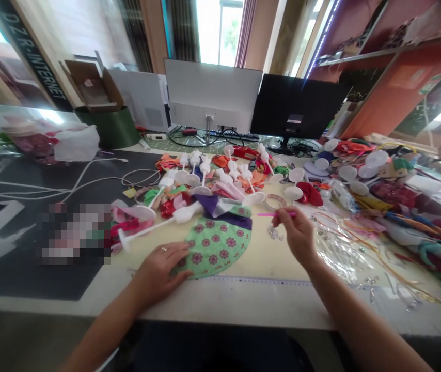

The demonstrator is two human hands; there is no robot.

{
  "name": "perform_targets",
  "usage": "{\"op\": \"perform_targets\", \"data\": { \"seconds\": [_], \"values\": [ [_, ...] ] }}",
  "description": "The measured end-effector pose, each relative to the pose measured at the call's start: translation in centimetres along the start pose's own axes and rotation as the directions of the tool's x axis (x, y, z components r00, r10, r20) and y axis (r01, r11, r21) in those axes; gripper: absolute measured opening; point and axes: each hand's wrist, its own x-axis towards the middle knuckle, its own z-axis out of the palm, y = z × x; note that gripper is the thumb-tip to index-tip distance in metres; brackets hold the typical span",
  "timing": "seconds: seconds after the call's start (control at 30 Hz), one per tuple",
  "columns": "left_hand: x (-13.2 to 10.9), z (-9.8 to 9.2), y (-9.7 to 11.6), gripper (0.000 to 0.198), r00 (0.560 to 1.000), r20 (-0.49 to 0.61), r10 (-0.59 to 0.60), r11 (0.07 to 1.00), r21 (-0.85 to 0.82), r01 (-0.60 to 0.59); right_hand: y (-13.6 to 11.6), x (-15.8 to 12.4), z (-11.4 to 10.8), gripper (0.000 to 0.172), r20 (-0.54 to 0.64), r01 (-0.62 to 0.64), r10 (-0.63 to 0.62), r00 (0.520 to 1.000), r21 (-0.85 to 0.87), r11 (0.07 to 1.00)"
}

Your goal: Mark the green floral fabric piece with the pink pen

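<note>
My left hand (162, 271) lies with its fingers stretched out over the left edge of a green doll's skirt (220, 248) printed with purple flowers. The skirt is spread flat and has a dark purple band (239, 221) at its top. Pinched between the fingers of my right hand (298, 235) is a thin pink pen-like stick (265, 214), pointing left, just right of the skirt and apart from it. Below the stick sits a small cluster of shiny gems (276, 232). A white doll form (187, 212) on a stand lies tilted above the skirt.
Several dressed doll forms (205, 168) crowd the table behind the skirt. A roll of tape (275, 200) is near my right hand. A ruler strip (259, 280) runs along the front. Clear plastic bags (336, 256) and heaped fabrics (410, 191) lie right; a white cable (84, 178) lies left.
</note>
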Motion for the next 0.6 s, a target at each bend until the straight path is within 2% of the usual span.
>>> {"op": "perform_targets", "data": {
  "seconds": [0.1,0.13,0.2,0.33,0.6],
  "values": [
    [-0.3,0.3,-0.5,0.031,1.0,0.012,0.007,1.0,0.014,-0.008,2.0,1.2,-4.1,0.022,-0.168,0.015,-0.054,0.984,-0.228,0.974],
    [-0.4,0.4,-0.7,0.031,1.0,0.015,0.009,1.0,0.018,-0.009,2.7,1.3,-5.1,0.024,-0.194,0.012,-0.092,0.977,-0.38,0.925],
    [-0.6,0.7,-0.9,0.031,1.0,0.018,0.011,1.0,0.016,-0.011,3.9,1.4,-6.3,0.024,-0.209,-0.008,-0.116,0.971,-0.512,0.859],
    [-0.8,1.0,-1.3,0.032,1.0,0.017,0.01,1.0,0.005,-0.01,5.1,1.2,-6.5,0.023,-0.156,-0.026,-0.086,0.984,-0.601,0.799],
    [-0.7,0.7,-1.8,0.035,0.997,0.027,0.074,0.997,0.016,-0.075,5.3,1.1,-5.8,0.022,-0.091,0.001,-0.085,0.992,-0.672,0.74]
  ]
}}
